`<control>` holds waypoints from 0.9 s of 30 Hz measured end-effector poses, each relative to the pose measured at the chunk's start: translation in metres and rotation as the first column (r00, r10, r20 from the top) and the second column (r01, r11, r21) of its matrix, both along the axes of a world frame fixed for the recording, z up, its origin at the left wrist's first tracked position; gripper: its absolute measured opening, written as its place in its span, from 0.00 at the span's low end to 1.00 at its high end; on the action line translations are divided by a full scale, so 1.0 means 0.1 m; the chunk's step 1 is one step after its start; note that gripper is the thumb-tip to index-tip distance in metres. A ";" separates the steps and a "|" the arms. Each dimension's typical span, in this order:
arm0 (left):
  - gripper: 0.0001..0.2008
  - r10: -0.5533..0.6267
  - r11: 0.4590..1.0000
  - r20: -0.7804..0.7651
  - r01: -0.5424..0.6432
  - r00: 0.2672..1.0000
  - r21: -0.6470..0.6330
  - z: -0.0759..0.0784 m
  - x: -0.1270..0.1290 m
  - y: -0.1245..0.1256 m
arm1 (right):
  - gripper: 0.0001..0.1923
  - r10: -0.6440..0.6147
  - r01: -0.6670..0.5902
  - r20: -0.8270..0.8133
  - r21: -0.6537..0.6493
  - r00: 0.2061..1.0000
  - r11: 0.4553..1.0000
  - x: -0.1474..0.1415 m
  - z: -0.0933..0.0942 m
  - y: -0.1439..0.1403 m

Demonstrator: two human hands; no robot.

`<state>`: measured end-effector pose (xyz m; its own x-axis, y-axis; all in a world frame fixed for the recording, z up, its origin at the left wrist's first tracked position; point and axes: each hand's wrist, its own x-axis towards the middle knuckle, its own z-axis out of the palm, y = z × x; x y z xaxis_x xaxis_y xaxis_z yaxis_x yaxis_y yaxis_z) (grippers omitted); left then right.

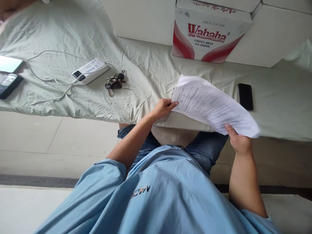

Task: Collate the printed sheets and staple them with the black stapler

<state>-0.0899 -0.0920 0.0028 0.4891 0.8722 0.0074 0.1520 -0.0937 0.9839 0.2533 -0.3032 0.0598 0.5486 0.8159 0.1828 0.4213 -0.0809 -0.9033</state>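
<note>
Printed sheets of paper (207, 100) are held up between my two hands over the front edge of the cloth-covered table (146, 71). My left hand (165, 108) pinches their left end, with the thumb on the printed face. At the lower right edge my right hand (240, 140) grips them, thumb on top and fingers hidden beneath. The sheets bend and curve between the two grips. How many sheets there are I cannot tell. Just right of the paper lies a black phone (245, 97).
A Wahaha water carton (209, 35) stands at the back among white boxes (146, 22). To the left lie a bunch of keys (115, 83), a white power bank (91, 70) with a cable (44, 79), and two devices at the edge. Part of another person's blurred hand (9, 8) shows top left.
</note>
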 end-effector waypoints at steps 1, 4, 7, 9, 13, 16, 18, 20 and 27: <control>0.23 -0.001 1.000 0.009 0.001 1.000 0.010 0.02 0.01 -0.02 | 0.28 0.033 -0.034 0.014 0.011 0.999 0.999 -0.02 -0.02 -0.02; 0.25 -0.024 1.000 0.023 0.024 0.999 0.007 0.09 0.06 -0.06 | 0.30 0.040 -0.039 -0.041 0.028 0.998 0.999 -0.07 -0.11 -0.14; 0.27 -0.020 1.000 0.012 0.020 1.000 -0.014 0.13 0.12 -0.10 | 0.36 -0.066 0.057 -0.272 -0.039 0.960 0.998 -0.15 -0.24 -0.32; 0.29 -0.052 0.997 0.035 0.054 0.998 -0.061 0.12 0.18 -0.13 | 0.39 -0.148 0.112 -0.454 -0.105 0.879 0.988 -0.25 -0.34 -0.48; 0.30 -0.203 0.955 0.132 0.226 0.970 -0.193 0.06 0.27 -0.16 | 0.39 -0.277 0.198 -0.716 -0.194 0.641 0.961 -0.47 -0.58 -0.81; 0.24 -0.291 0.917 0.144 0.318 0.946 -0.240 0.04 0.36 -0.06 | 0.38 -0.360 0.183 -0.732 -0.314 0.578 0.932 -0.58 -0.74 -0.99; 0.16 -0.312 0.927 0.072 0.321 0.947 -0.197 0.04 0.46 0.09 | 0.38 -0.371 0.144 -0.709 -0.360 0.600 0.922 -0.62 -0.80 -1.04; 0.09 -0.279 0.956 -0.033 0.274 0.960 -0.109 0.05 0.57 0.27 | 0.37 -0.359 0.127 -0.702 -0.361 0.616 0.924 -0.63 -0.82 -1.03; 0.02 0.084 0.977 -0.114 -0.059 0.990 0.204 -0.09 0.73 0.32 | 0.36 -0.389 0.232 -0.662 -0.317 0.641 0.920 -0.64 -0.78 -0.87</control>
<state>-0.0170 -0.0596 -0.0064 0.4337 0.8917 0.1293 0.2829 -0.2710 0.9201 0.1891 -0.3902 -0.0182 0.6743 0.5461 -0.4971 -0.4099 -0.2832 -0.8671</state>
